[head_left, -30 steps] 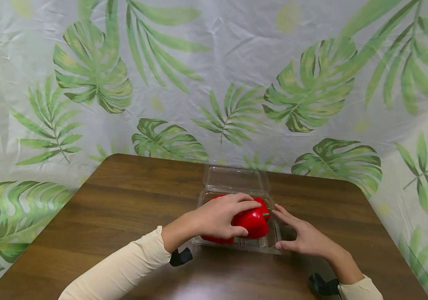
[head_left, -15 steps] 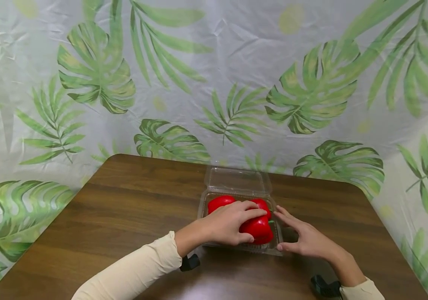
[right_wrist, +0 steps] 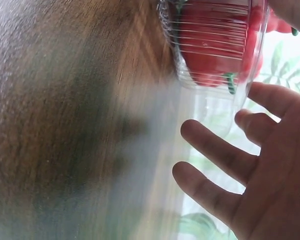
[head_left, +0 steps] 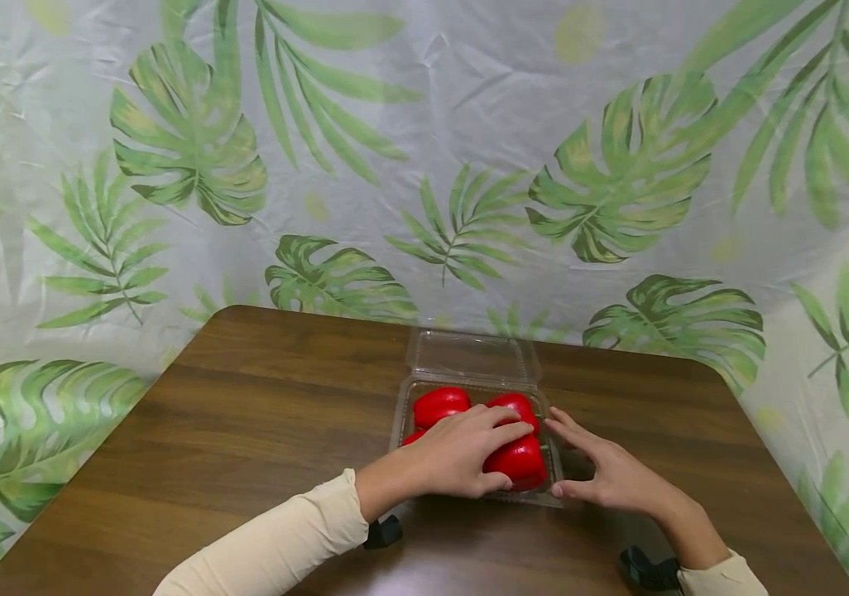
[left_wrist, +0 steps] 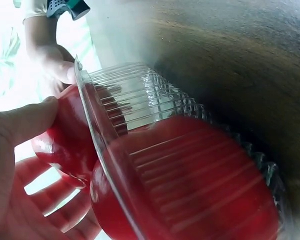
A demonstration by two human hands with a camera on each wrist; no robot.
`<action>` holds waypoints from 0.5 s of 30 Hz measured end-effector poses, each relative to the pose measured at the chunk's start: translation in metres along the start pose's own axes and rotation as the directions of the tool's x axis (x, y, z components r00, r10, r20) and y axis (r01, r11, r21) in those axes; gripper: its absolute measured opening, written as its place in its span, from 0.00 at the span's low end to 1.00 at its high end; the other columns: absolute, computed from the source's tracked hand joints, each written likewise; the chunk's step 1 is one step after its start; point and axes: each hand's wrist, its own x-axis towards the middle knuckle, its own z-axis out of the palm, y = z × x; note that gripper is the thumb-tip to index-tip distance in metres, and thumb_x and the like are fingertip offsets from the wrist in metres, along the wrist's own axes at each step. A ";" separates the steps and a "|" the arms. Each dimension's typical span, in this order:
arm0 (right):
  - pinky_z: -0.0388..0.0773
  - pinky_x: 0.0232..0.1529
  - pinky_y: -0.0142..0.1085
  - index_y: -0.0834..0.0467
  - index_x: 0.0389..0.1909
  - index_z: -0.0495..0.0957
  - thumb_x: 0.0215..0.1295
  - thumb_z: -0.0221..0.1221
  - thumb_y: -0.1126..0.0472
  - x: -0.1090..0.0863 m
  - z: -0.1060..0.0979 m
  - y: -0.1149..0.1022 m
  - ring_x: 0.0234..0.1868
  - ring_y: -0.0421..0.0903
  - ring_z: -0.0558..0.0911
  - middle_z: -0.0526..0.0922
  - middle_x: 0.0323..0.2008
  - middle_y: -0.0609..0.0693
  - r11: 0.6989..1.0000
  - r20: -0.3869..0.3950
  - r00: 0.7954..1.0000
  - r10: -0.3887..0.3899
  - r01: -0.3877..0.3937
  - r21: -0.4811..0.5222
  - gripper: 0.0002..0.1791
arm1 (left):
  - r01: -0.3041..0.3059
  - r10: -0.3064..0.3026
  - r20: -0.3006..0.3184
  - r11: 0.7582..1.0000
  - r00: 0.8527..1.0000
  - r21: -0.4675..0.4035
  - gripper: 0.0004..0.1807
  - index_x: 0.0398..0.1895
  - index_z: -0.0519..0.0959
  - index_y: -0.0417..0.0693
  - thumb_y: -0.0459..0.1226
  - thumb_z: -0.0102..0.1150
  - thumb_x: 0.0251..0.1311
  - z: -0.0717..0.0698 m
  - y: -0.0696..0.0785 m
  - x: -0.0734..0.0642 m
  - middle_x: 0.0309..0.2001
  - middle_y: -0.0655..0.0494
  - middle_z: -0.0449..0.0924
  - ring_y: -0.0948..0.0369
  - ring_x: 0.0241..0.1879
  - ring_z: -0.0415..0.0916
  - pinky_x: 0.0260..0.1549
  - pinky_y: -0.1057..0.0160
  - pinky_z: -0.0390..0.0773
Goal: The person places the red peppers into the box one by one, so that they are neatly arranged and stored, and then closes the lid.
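In the head view a clear plastic clamshell container (head_left: 400, 418) holds several red bell peppers. My left hand (head_left: 462, 455) grips the front-right bell pepper (head_left: 523, 465), thumb on its near side and fingers over its top. The left wrist view shows the thumb on this pepper (left_wrist: 72, 132), at the container's rim; another pepper (left_wrist: 190, 180) shows through the ribbed wall. Behind the fingers sits a back-right pepper (head_left: 517, 406), beside a back-left one (head_left: 441, 406). A front-left pepper (head_left: 413, 436) is mostly hidden. At the container's right side, my right hand (head_left: 611, 473) has its fingers spread and its fingertips at the rim.
The container's clear lid (head_left: 472, 356) lies folded back toward the table's far edge. Under everything is a brown wood-grain table (head_left: 268, 397). A leaf-patterned curtain (head_left: 424, 165) hangs right behind it. A black device (head_left: 383, 531) is on each wrist.
The left hand and its pepper have moved slightly right and toward the person, lower into the container's front-right part. More of the back-left pepper shows. The right hand has hardly moved.
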 end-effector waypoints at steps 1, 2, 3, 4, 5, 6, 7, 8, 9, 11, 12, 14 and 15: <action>0.80 0.55 0.56 0.55 0.75 0.60 0.59 0.66 0.40 0.000 0.000 0.000 0.68 0.63 0.73 0.56 0.77 0.61 1.000 0.001 1.000 0.001 -0.001 0.004 0.47 | -0.002 0.002 -0.001 1.000 1.000 0.008 0.39 0.74 0.64 0.59 0.52 0.64 0.60 0.000 0.000 0.000 0.72 0.56 0.67 0.55 0.65 0.71 0.60 0.52 0.78; 0.80 0.55 0.57 0.55 0.75 0.60 0.59 0.66 0.40 0.000 0.000 0.000 0.68 0.64 0.73 0.56 0.77 0.61 1.000 0.003 1.000 0.002 -0.002 0.010 0.47 | -0.005 0.005 -0.001 1.000 1.000 0.017 0.38 0.74 0.64 0.60 0.52 0.64 0.60 0.000 0.000 0.000 0.71 0.56 0.67 0.55 0.65 0.71 0.60 0.53 0.78; 0.79 0.55 0.58 0.55 0.75 0.60 0.59 0.65 0.40 0.000 0.000 -0.001 0.68 0.64 0.72 0.56 0.77 0.61 1.000 0.003 1.000 0.003 -0.003 0.017 0.47 | -0.009 0.009 -0.002 1.000 1.000 0.024 0.38 0.74 0.64 0.60 0.52 0.64 0.60 0.001 0.001 0.000 0.71 0.56 0.67 0.55 0.65 0.71 0.60 0.53 0.78; 0.79 0.55 0.60 0.55 0.75 0.60 0.59 0.66 0.40 0.000 0.000 -0.001 0.68 0.65 0.72 0.56 0.77 0.62 1.000 0.003 1.000 0.002 -0.002 0.023 0.47 | -0.011 0.011 -0.002 0.999 1.000 0.031 0.38 0.74 0.65 0.60 0.52 0.64 0.60 0.001 0.001 0.000 0.71 0.56 0.68 0.55 0.64 0.72 0.60 0.53 0.78; 0.78 0.55 0.61 0.56 0.75 0.60 0.59 0.65 0.41 0.000 0.000 -0.001 0.68 0.66 0.72 0.56 0.77 0.62 1.000 0.003 1.000 0.002 -0.002 0.029 0.47 | -0.014 0.014 -0.001 0.999 1.000 0.039 0.38 0.73 0.65 0.60 0.52 0.64 0.60 0.002 0.001 0.001 0.71 0.56 0.68 0.55 0.64 0.72 0.61 0.54 0.77; 0.78 0.54 0.61 0.56 0.75 0.60 0.59 0.65 0.41 0.000 0.000 -0.001 0.68 0.66 0.72 0.56 0.77 0.62 1.000 0.002 1.000 0.001 -0.001 0.031 0.47 | -0.014 0.014 0.000 0.999 1.000 0.044 0.38 0.73 0.65 0.61 0.52 0.64 0.60 0.002 0.001 0.001 0.70 0.57 0.68 0.55 0.64 0.72 0.61 0.54 0.77; 0.78 0.54 0.61 0.56 0.75 0.60 0.60 0.65 0.40 0.000 0.000 -0.001 0.67 0.66 0.72 0.56 0.77 0.62 1.000 0.002 1.000 0.001 -0.001 0.030 0.47 | -0.016 0.016 0.001 0.998 1.000 0.053 0.38 0.73 0.65 0.61 0.52 0.64 0.60 0.003 0.001 0.001 0.70 0.57 0.68 0.55 0.64 0.72 0.61 0.54 0.77; 0.78 0.54 0.61 0.56 0.75 0.60 0.60 0.65 0.40 0.000 0.000 -0.001 0.68 0.66 0.72 0.56 0.77 0.62 1.000 0.001 1.000 0.000 0.000 0.027 0.47 | -0.019 0.019 0.002 0.998 1.000 0.061 0.37 0.73 0.65 0.61 0.52 0.64 0.60 0.003 0.001 0.001 0.70 0.58 0.68 0.56 0.64 0.71 0.61 0.54 0.77; 0.79 0.55 0.60 0.55 0.75 0.60 0.60 0.65 0.40 0.000 0.000 -0.002 0.68 0.65 0.72 0.56 0.77 0.62 1.000 0.000 1.000 -0.001 0.001 0.019 0.47 | -0.024 0.023 0.004 0.997 1.000 0.070 0.37 0.73 0.65 0.62 0.53 0.64 0.60 0.003 0.001 0.002 0.70 0.58 0.69 0.56 0.65 0.71 0.62 0.54 0.77; 0.79 0.55 0.57 0.55 0.75 0.60 0.60 0.65 0.40 0.000 0.000 -0.001 0.68 0.64 0.72 0.57 0.77 0.61 1.000 -0.007 1.000 -0.002 0.002 0.001 0.47 | -0.037 0.036 0.009 0.995 0.999 0.091 0.37 0.73 0.66 0.63 0.53 0.64 0.60 0.004 0.001 0.003 0.69 0.59 0.69 0.57 0.66 0.70 0.63 0.54 0.76; 0.80 0.55 0.55 0.55 0.75 0.60 0.59 0.65 0.40 0.000 0.000 -0.001 0.68 0.63 0.73 0.57 0.77 0.61 1.000 -0.009 1.000 -0.002 0.002 -0.007 0.47 | -0.046 0.044 0.014 0.994 0.999 0.099 0.37 0.73 0.65 0.63 0.54 0.64 0.60 0.004 0.001 0.003 0.69 0.59 0.69 0.57 0.67 0.69 0.64 0.54 0.75; 0.80 0.55 0.52 0.55 0.75 0.60 0.59 0.66 0.40 0.000 0.000 -0.002 0.68 0.63 0.72 0.57 0.77 0.61 1.000 -0.013 1.000 -0.004 0.004 -0.014 0.47 | -0.063 0.060 0.025 0.993 0.998 0.102 0.37 0.74 0.65 0.63 0.55 0.61 0.61 0.005 -0.001 0.003 0.70 0.60 0.68 0.58 0.69 0.67 0.66 0.53 0.73; 0.80 0.55 0.51 0.55 0.75 0.60 0.59 0.66 0.40 0.000 0.000 -0.002 0.68 0.62 0.72 0.57 0.77 0.61 1.000 -0.013 1.000 -0.005 0.005 -0.015 0.47 | -0.069 0.067 0.032 0.993 0.997 0.097 0.36 0.74 0.64 0.63 0.55 0.59 0.63 0.005 -0.003 0.003 0.71 0.59 0.67 0.58 0.70 0.66 0.67 0.52 0.72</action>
